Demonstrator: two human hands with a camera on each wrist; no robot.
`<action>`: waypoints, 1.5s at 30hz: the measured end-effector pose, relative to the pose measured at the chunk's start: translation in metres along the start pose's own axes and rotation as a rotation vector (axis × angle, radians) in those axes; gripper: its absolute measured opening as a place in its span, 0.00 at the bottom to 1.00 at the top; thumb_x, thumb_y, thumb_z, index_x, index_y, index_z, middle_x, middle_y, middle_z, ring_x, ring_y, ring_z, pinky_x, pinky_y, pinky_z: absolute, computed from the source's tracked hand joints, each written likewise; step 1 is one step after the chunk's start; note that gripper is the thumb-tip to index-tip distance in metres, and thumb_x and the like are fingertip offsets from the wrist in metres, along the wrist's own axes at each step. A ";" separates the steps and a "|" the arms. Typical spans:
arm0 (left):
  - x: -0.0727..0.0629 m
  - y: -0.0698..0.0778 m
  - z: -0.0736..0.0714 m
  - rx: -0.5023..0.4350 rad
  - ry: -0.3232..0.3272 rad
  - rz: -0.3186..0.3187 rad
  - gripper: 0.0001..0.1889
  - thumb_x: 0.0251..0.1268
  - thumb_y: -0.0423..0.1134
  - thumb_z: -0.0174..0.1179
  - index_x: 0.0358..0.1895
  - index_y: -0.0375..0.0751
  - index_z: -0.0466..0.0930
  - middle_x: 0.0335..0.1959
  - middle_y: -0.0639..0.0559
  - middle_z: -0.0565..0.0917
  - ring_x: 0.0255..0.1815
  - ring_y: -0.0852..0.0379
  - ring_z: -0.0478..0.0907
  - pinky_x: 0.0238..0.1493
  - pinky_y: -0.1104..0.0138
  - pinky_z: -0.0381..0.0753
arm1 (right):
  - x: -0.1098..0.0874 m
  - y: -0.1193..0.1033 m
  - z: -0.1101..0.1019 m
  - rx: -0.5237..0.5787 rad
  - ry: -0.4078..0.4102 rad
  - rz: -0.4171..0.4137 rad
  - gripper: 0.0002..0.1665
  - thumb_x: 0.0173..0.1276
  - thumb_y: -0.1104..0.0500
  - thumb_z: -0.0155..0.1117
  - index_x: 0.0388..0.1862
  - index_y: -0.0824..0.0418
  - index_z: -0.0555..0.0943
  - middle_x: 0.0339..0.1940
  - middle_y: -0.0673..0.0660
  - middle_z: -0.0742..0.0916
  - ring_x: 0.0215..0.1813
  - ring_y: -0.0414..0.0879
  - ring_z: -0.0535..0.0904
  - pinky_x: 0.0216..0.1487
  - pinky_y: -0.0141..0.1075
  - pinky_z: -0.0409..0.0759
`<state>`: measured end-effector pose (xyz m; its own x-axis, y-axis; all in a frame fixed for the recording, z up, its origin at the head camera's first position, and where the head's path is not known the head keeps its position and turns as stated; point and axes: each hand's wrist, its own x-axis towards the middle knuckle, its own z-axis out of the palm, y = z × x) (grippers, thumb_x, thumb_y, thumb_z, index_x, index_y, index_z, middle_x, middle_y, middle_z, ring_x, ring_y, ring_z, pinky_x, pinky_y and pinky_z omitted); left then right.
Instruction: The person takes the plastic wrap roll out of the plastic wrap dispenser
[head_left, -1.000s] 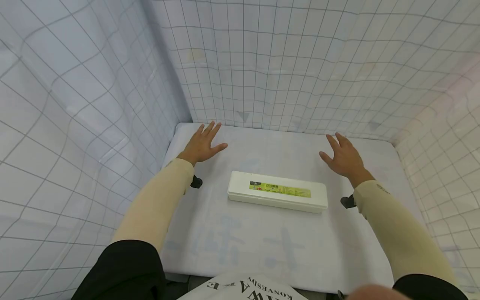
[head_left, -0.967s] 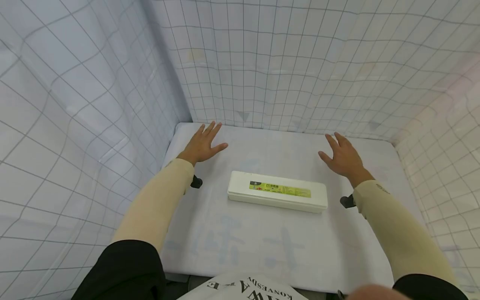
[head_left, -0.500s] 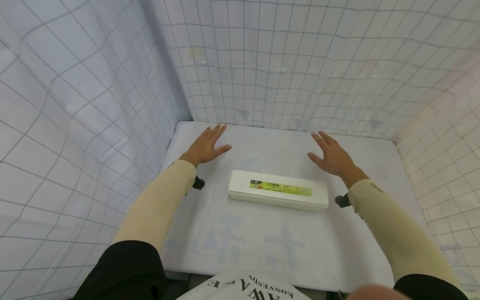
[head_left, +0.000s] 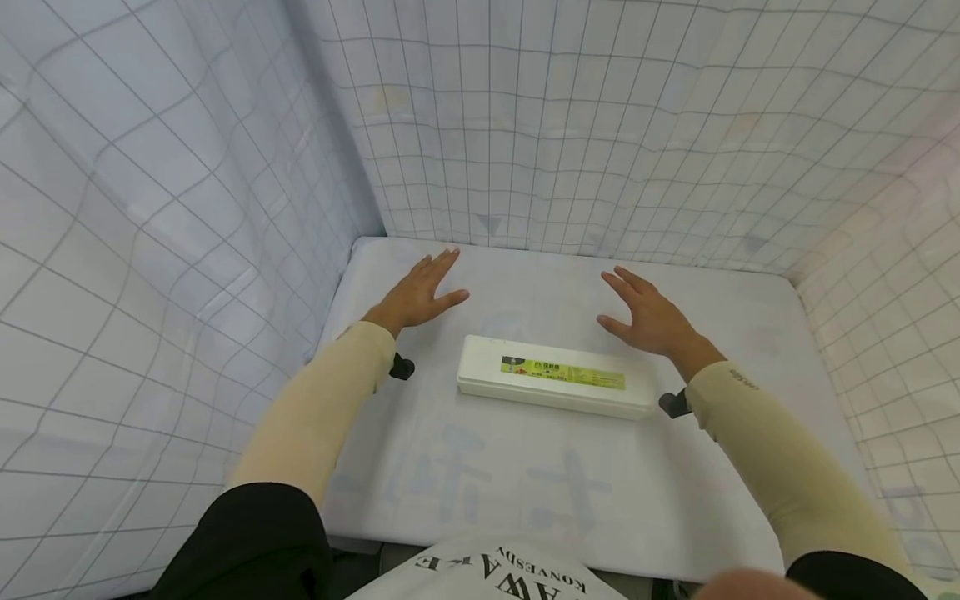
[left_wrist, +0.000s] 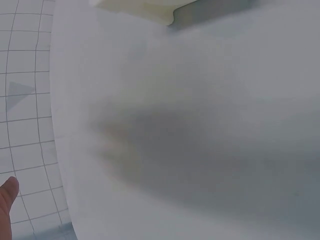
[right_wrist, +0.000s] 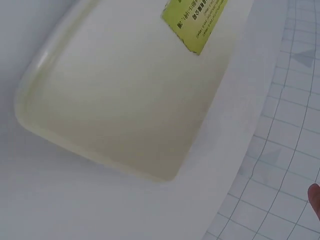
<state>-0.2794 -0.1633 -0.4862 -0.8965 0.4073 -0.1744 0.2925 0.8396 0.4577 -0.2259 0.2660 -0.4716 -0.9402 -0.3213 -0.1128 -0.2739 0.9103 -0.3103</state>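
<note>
A long white plastic box (head_left: pixel 555 398) with a yellow-green printed label (head_left: pixel 562 372) lies across the middle of the table, its lid on. Beyond its left end my left hand (head_left: pixel 415 297) hovers with fingers spread and thumb pointing right, holding nothing. My right hand (head_left: pixel 651 321) is over the far side of the box's right end, fingers extended, nothing in it. The right wrist view shows the box's rounded end (right_wrist: pixel 125 125) close by. In the left wrist view just a thumb (left_wrist: pixel 7 200) and a corner of the box (left_wrist: pixel 150 9) appear.
A white cloth with faint blue marks covers the table (head_left: pixel 510 492). White grid-patterned curtains (head_left: pixel 600 125) enclose it at the back and both sides. Black cameras sit under both wrists, the right one (head_left: pixel 675 405) near the box's right end.
My right hand has moved left toward the box. The left hand has shifted slightly right. The box lies where it was, and the view has tilted a little.
</note>
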 end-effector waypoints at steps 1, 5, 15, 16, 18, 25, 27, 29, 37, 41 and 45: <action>0.000 0.001 0.001 -0.002 -0.001 0.002 0.47 0.70 0.77 0.42 0.84 0.67 0.33 0.87 0.56 0.41 0.87 0.42 0.37 0.84 0.41 0.45 | 0.000 -0.002 0.001 0.000 0.001 -0.007 0.50 0.73 0.35 0.59 0.86 0.42 0.48 0.87 0.57 0.53 0.84 0.65 0.51 0.74 0.71 0.62; -0.003 0.004 0.008 -0.031 -0.011 0.015 0.47 0.69 0.77 0.44 0.84 0.68 0.33 0.87 0.57 0.41 0.87 0.44 0.36 0.85 0.42 0.44 | -0.003 -0.008 0.005 0.011 0.009 -0.038 0.51 0.72 0.35 0.62 0.85 0.42 0.50 0.87 0.56 0.55 0.84 0.64 0.52 0.74 0.70 0.63; -0.012 0.008 0.037 -0.106 -0.060 0.043 0.50 0.66 0.77 0.49 0.83 0.70 0.33 0.87 0.58 0.42 0.87 0.45 0.36 0.84 0.41 0.44 | -0.007 -0.021 0.018 0.018 -0.034 -0.134 0.53 0.69 0.32 0.64 0.85 0.42 0.51 0.87 0.56 0.55 0.84 0.63 0.54 0.75 0.68 0.64; -0.012 0.008 0.040 -0.116 -0.065 0.051 0.50 0.65 0.77 0.50 0.83 0.70 0.33 0.87 0.58 0.42 0.87 0.44 0.36 0.84 0.40 0.44 | -0.007 -0.021 0.019 0.013 -0.034 -0.136 0.53 0.69 0.32 0.64 0.85 0.41 0.51 0.87 0.56 0.55 0.84 0.63 0.54 0.75 0.68 0.64; -0.014 0.009 0.046 -0.139 -0.079 0.067 0.51 0.65 0.77 0.51 0.84 0.69 0.33 0.87 0.58 0.42 0.87 0.43 0.37 0.84 0.40 0.45 | -0.007 -0.022 0.023 0.006 -0.040 -0.142 0.54 0.68 0.32 0.64 0.85 0.41 0.51 0.87 0.55 0.55 0.84 0.63 0.54 0.75 0.67 0.64; -0.019 0.008 0.065 -0.168 -0.117 0.069 0.54 0.59 0.82 0.50 0.83 0.71 0.35 0.86 0.58 0.43 0.87 0.44 0.39 0.83 0.39 0.47 | -0.010 -0.029 0.032 0.000 -0.062 -0.177 0.55 0.67 0.30 0.65 0.85 0.41 0.51 0.86 0.57 0.57 0.83 0.62 0.56 0.77 0.64 0.64; -0.020 0.008 0.068 -0.171 -0.120 0.071 0.54 0.59 0.81 0.51 0.83 0.71 0.35 0.86 0.58 0.44 0.87 0.44 0.40 0.83 0.39 0.47 | -0.011 -0.031 0.033 -0.004 -0.063 -0.186 0.55 0.66 0.31 0.66 0.85 0.42 0.52 0.86 0.56 0.57 0.83 0.61 0.56 0.77 0.63 0.65; -0.021 0.008 0.071 -0.167 -0.123 0.081 0.54 0.59 0.81 0.52 0.83 0.71 0.36 0.86 0.58 0.45 0.87 0.45 0.40 0.83 0.40 0.48 | -0.012 -0.032 0.035 -0.006 -0.067 -0.195 0.56 0.66 0.32 0.67 0.85 0.43 0.52 0.86 0.57 0.57 0.83 0.61 0.56 0.78 0.62 0.65; -0.025 0.010 0.083 -0.158 -0.132 0.144 0.58 0.58 0.73 0.63 0.85 0.60 0.40 0.86 0.55 0.47 0.86 0.45 0.45 0.84 0.44 0.49 | -0.013 -0.035 0.045 -0.003 -0.077 -0.232 0.58 0.63 0.32 0.70 0.85 0.46 0.55 0.85 0.58 0.58 0.83 0.62 0.58 0.78 0.62 0.64; -0.027 0.010 0.088 -0.178 -0.134 0.139 0.63 0.52 0.72 0.69 0.85 0.58 0.40 0.86 0.53 0.48 0.86 0.44 0.46 0.84 0.44 0.50 | -0.014 -0.036 0.051 -0.014 -0.070 -0.262 0.58 0.62 0.31 0.70 0.84 0.46 0.55 0.85 0.59 0.60 0.82 0.62 0.60 0.78 0.61 0.65; -0.029 0.008 0.092 -0.186 -0.138 0.120 0.68 0.45 0.73 0.72 0.85 0.56 0.39 0.86 0.49 0.49 0.86 0.42 0.47 0.83 0.42 0.52 | -0.017 -0.038 0.054 -0.006 -0.068 -0.289 0.58 0.60 0.33 0.73 0.83 0.48 0.58 0.84 0.61 0.62 0.81 0.64 0.61 0.77 0.62 0.66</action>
<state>-0.2202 -0.1350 -0.5577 -0.8012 0.5562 -0.2208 0.3166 0.7070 0.6324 -0.1884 0.2224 -0.5088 -0.8075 -0.5839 -0.0837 -0.5297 0.7802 -0.3327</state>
